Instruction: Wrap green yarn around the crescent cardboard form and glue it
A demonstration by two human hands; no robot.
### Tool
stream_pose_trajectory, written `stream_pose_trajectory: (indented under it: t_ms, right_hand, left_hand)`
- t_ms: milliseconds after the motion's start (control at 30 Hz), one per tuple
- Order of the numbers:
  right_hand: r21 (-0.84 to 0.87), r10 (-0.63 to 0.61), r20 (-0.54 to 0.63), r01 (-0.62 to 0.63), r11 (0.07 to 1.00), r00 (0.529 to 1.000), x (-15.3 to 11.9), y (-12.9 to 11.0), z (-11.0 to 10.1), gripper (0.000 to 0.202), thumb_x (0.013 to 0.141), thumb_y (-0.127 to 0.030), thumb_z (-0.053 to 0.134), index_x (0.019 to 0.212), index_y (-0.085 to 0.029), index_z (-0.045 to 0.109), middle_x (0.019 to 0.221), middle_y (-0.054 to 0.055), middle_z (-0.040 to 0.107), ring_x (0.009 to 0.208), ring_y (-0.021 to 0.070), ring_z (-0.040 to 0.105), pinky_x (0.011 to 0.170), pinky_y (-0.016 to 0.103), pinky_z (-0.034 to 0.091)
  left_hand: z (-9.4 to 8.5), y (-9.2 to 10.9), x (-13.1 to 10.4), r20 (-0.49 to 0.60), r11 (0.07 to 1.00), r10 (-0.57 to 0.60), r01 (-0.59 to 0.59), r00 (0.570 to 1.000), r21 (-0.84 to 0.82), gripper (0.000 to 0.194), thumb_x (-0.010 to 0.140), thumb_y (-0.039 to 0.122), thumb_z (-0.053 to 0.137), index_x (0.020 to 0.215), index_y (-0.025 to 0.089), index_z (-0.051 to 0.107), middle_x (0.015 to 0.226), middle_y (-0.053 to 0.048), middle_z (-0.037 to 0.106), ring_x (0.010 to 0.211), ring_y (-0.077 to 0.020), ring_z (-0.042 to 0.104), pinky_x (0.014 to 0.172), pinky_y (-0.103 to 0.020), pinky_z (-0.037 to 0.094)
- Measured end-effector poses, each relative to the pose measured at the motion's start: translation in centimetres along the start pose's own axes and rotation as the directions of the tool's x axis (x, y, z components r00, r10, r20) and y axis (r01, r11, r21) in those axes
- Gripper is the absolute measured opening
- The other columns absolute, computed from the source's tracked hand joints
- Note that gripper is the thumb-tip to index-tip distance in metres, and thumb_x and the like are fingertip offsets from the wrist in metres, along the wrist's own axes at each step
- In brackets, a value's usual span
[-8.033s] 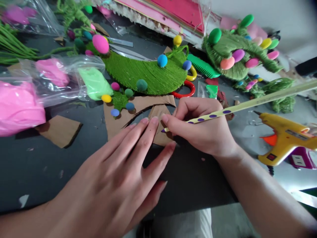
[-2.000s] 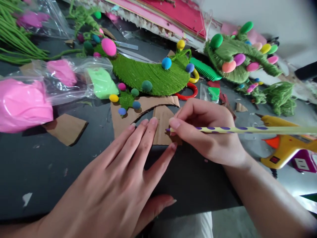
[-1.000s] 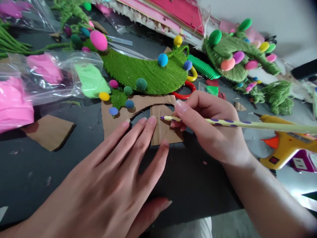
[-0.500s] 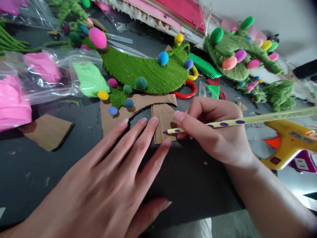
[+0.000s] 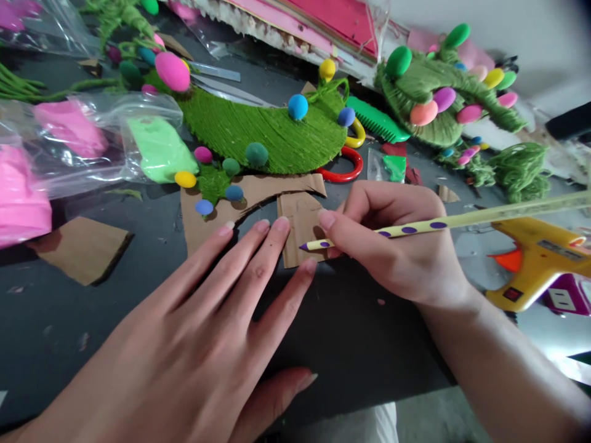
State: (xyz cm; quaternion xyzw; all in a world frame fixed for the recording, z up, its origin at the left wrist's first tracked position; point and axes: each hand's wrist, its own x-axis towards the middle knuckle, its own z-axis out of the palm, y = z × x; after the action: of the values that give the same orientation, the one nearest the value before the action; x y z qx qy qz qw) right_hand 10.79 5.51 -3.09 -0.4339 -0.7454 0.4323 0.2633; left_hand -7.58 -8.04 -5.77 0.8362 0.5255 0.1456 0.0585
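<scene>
My left hand (image 5: 217, 326) lies spread out, its fingertips on the left edge of a small cardboard piece (image 5: 302, 215) and near a larger cardboard scrap (image 5: 205, 227). Between the thumb and fingers of my right hand (image 5: 392, 240) is a pale yellow pencil (image 5: 410, 230) with purple spots. Its purple tip is over the small cardboard piece; whether it touches cannot be made out. Faint lines show on that piece. Just beyond lies a green yarn-wrapped crescent (image 5: 268, 138) dotted with coloured balls, and a small green star (image 5: 215, 184) with balls rests on the larger scrap.
Scissors with red and yellow handles (image 5: 344, 166) lie partly under the crescent. A yellow glue gun (image 5: 530, 264) is at the right, a green comb (image 5: 378, 120) behind. Clear bags with pink and green clay (image 5: 159, 147) and a cardboard offcut (image 5: 80, 249) lie left.
The view has shifted slightly, so most things sit a little further left. Both hands keep nearly the same pose, the pencil still over the small cardboard piece.
</scene>
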Motion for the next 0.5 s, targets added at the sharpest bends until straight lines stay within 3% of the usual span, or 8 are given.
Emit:
stream_pose_trajectory:
  t_ms: [367, 500]
  right_hand:
    - [0.114, 0.066, 0.032, -0.069, 0.991, 0.997, 0.12, -0.09, -0.47, 0.037, 0.073, -0.038, 0.087, 0.057, -0.02, 0.058, 0.055, 0.0, 0.063, 0.049, 0.0142, 0.057, 0.042, 0.028, 0.038]
    - [0.094, 0.077, 0.016, -0.078, 0.992, 0.997, 0.01, -0.17, -0.54, 0.035, 0.069, -0.03, 0.089, 0.058, -0.02, 0.057, 0.059, 0.001, 0.065, 0.052, 0.0145, 0.059, 0.041, 0.026, 0.036]
  left_hand:
    - [0.12, 0.28, -0.09, -0.013, 1.0, -0.01, 0.01, 1.0, 0.0, 0.081, 0.089, 0.066, 0.053, 0.153, 0.018, 0.04, 0.167, -0.015, 0.024, 0.151, -0.039, 0.028, 0.125, -0.06, 0.021]
    - [0.27, 0.26, -0.11, -0.024, 1.0, -0.017, 0.017, 1.0, -0.005, 0.082, 0.089, 0.067, 0.052, 0.155, 0.019, 0.038, 0.167, -0.013, 0.023, 0.151, -0.0384, 0.028, 0.126, -0.059, 0.02]
